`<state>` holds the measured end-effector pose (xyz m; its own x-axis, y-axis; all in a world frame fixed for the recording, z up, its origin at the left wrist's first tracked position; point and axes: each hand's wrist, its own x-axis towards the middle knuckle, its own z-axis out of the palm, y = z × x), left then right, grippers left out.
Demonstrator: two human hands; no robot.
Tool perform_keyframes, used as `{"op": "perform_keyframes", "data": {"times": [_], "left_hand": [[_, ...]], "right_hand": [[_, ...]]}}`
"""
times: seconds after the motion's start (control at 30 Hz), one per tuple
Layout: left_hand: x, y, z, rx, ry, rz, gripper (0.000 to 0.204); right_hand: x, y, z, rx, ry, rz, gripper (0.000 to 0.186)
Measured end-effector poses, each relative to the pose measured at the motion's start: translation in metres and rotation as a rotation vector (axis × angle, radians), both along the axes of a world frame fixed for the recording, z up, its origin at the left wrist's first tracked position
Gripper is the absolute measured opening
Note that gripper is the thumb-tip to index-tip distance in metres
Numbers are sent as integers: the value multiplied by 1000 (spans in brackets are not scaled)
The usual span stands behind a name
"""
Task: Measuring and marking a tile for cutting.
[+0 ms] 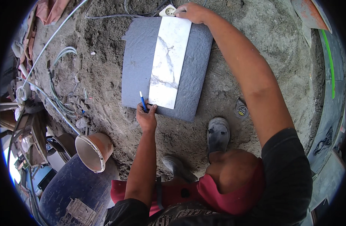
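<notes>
A long white tile (170, 62) with grey marble veins lies on a larger dark grey textured slab (137, 64). My left hand (146, 119) is closed around a blue pen (143, 102) with a white end, which points away from me. Its thumb reaches the tile's near left corner. At the tile's far end, my right hand (193, 13) has its fingers closed at the right edge of a white power socket (168, 11). Part of those fingers is hidden, and whether they also press on the tile cannot be told.
Grey cables (122, 16) run left from the socket. A tape measure (241, 109) lies on the rough sandy ground, right of my shoe (218, 132). An orange bucket (94, 150) and a dark blue drum (77, 188) stand at the near left; coiled hose (58, 88) lies beyond.
</notes>
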<state>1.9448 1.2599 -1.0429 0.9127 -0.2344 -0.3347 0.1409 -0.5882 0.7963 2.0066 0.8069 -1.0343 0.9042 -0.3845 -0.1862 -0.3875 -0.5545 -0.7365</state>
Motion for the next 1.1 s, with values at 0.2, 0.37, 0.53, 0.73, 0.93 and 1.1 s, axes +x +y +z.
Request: {"op": "perform_keyframes", "data": {"times": [0.2, 0.37, 0.53, 0.73, 0.93, 1.1], "left_hand": [[2, 2, 0, -40, 41, -25, 36], [2, 4, 1, -84, 42, -31, 35], [4, 7, -1, -156, 88, -17, 33], [5, 8, 1, -175, 96, 6, 32], [4, 7, 8, -120, 128, 0, 32], [4, 7, 5, -113, 183, 68, 30]], "right_hand": [[-29, -21, -9, 221, -31, -48, 29], [-46, -25, -20, 389, -117, -88, 27], [-62, -17, -19, 310, -111, -185, 26], [-67, -14, -12, 423, -156, -232, 22], [-66, -15, -9, 423, -104, -192, 26], [-70, -12, -7, 338, -108, -163, 25]]}}
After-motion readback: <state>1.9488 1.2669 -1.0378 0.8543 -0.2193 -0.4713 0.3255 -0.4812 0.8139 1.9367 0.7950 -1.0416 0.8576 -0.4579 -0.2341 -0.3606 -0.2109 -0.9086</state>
